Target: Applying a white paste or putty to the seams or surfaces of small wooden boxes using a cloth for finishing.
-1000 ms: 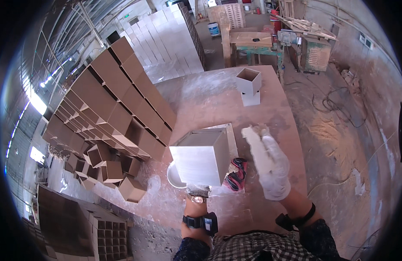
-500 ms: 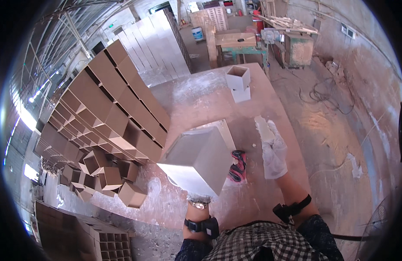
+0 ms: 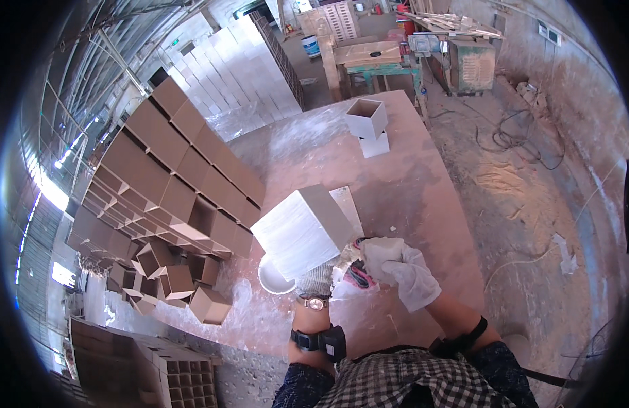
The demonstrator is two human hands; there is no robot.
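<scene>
My left hand (image 3: 316, 279), in a grey knit glove, holds up a box (image 3: 302, 234) smeared with white; its fingers are hidden behind or inside the box. The box is tilted, one white face toward me. My right hand (image 3: 399, 266), in a loose white glove, is closed just right of the box's lower corner. It grips a pale flat scraper, mostly hidden now by the glove. Between the hands, a crumpled pink-and-black glove or cloth (image 3: 359, 275) lies on the table. A white bowl (image 3: 276, 275) is partly covered by the box and my left wrist.
A pale board (image 3: 346, 205) lies behind the box on the brown table (image 3: 423, 197). Two small boxes (image 3: 366, 119) stand stacked at the far end. Left are tall stacked brown boxes (image 3: 172, 170) and a loose pile (image 3: 175, 281). Cables (image 3: 518, 139) lie on the right floor.
My right hand has swung left and nearer, from right of the pink-and-black item to beside the box. The box has turned, showing its whitened face, and the bowl shows more.
</scene>
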